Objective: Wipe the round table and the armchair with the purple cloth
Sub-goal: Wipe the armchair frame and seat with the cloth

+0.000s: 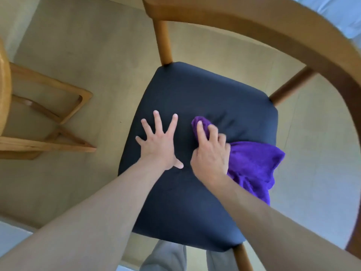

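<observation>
Fingers (199, 132) of the right hand (210, 153) curl down over a bunched part of the purple cloth (254, 165), pinning it to the dark seat cushion (195, 94) near the centre of the frame; that clawed hold looks meant to press the fabric flat against the seat so it rubs rather than slides. The loose remainder of the cloth trails toward the right of the frame and hangs over the cushion's right edge. Just left of it, the left hand (159, 145) lies palm down with its fingers spread wide and holding nothing, probably to brace the body and steady the armchair (293, 28) while the other hand scrubs. The curved wooden backrest arcs across the upper right. At the far left edge sits a wooden rim, likely the round table (4, 90), with its base beneath.
</observation>
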The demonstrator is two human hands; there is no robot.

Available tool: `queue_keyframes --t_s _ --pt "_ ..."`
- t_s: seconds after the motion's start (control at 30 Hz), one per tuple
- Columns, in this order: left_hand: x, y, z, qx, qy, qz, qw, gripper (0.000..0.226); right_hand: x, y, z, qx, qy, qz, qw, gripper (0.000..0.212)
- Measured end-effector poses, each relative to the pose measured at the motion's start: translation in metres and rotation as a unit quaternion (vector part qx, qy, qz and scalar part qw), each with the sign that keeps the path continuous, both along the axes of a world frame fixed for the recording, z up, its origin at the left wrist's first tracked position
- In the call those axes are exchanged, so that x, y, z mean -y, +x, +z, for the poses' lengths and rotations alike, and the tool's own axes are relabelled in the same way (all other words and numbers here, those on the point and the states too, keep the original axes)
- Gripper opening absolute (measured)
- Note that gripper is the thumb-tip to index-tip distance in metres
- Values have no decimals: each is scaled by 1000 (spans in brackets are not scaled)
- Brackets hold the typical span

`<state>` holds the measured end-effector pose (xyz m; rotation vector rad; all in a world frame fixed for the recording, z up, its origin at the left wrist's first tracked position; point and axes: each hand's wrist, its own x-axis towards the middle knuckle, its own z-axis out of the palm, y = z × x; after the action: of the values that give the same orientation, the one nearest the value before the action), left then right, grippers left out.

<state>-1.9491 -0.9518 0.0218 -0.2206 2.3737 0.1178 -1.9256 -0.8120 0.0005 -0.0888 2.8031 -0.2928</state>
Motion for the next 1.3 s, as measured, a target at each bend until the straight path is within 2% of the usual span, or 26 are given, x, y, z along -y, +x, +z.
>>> queue_keyframes --t_s 0.17,0.23,0.27,0.33,0.4,0.47,0.53,0.6,0.7,0.8,0.87,0.9,0.97,1.03,1.13,1.23,1.3 --pt "6 2 -2 -23 12 -20 999 146 -15 42 5 44 -64 235 969 77" --pt "7 3 -3 -20 9 -29 999 151 -42 22 8 36 -48 307 950 72" --pt "7 3 -3 -20 6 -36 999 153 -57 5 8 24 -30 310 950 70" --pt "7 3 -3 -22 5 -43 999 154 -87 -39 10 8 5 212 977 69" --pt "7 1 -2 -18 6 -44 999 154 -109 -79 13 9 18 43 999 66" --pt "6 1 -2 -13 8 -45 999 154 -106 -92 12 5 21 -64 998 61" --pt "6 1 -3 -15 9 -45 999 154 -76 -81 12 -7 2 -113 994 59" --pt "6 2 -4 -18 9 -46 999 154 -37 -54 11 -3 -25 -119 993 59" --pt "7 2 -4 -25 12 -51 998 152 7 1 10 45 -42 -32 998 66" --pt "8 4 -6 -39 15 -48 998 144 6 34 20 121 -80 103 984 65" --pt "9 6 -8 -50 10 -49 997 141 -11 28 31 175 -113 131 969 58" --pt "8 6 -8 -50 7 -49 998 143 -19 19 39 189 -134 119 965 53" --pt "8 5 -7 -36 9 -46 998 151 -29 -6 54 152 -185 57 969 49" --pt "7 3 -5 -25 9 -44 999 155 -30 -38 73 75 -242 -57 966 48" --pt "6 2 -3 -19 11 -40 999 154 -19 -80 112 75 -280 -211 934 47" --pt "6 1 -2 -16 15 -37 999 154 -8 -100 156 55 -301 -208 929 48" --pt "7 1 -2 -14 16 -36 999 154 -9 -109 175 55 -285 -182 939 56"
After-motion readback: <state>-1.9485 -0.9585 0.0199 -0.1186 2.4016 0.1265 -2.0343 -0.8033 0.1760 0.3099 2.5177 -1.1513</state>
